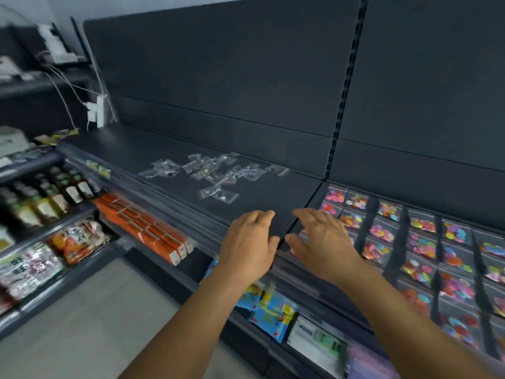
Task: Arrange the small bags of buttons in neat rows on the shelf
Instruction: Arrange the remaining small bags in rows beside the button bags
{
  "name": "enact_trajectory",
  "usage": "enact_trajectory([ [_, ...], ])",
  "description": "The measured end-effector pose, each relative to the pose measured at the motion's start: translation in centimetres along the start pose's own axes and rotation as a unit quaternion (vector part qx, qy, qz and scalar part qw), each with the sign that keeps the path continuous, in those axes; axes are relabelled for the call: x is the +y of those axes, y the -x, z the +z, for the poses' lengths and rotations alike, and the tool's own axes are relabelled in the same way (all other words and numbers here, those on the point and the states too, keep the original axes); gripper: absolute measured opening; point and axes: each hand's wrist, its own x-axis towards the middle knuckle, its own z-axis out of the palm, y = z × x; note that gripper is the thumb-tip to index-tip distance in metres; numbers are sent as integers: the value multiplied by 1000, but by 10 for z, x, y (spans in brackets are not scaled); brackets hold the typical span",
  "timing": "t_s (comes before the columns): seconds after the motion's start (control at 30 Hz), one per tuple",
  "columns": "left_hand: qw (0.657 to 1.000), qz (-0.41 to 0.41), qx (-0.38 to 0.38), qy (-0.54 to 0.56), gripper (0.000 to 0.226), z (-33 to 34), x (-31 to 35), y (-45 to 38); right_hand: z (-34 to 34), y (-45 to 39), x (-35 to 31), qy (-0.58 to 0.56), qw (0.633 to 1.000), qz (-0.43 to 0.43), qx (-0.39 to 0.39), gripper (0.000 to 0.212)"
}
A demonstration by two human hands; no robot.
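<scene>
Reaching forward side by side, both hands, left [250, 243] and right [323, 239], hover palm-down, empty, fingers loosely spread, over the shelf [175, 170] edge.

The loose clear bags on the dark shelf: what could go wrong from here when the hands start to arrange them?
The clear bags overlap in a loose pile, so one hand may drag several together. The nearest bag lies toward the shelf front and might slide off. The right hand hovers over the sorted colourful bags and could disturb them.
</scene>
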Motion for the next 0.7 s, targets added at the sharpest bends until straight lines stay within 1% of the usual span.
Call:
enact_trajectory([
  [0.17,999,-37,23,16,58,-10,-54,-17,14,-50,-32,-4,1000,-26,9,61],
  [0.3,996,-70,24,45,59,-10,-95,-38,32,-96,-52,-23,999,-40,-4,64],
  [0.53,994,-96,-18,39,52,0,-166,-89,71,-183,-76,-58,997,-45,-35,57],
  [0.63,993,-108,-32,40,46,8,-192,-113,87,-213,-79,-60,996,-28,-62,53],
  [0.7,991,-118,-42,37,45,14,-204,-125,96,-227,-79,-44,995,-7,-89,57],
])
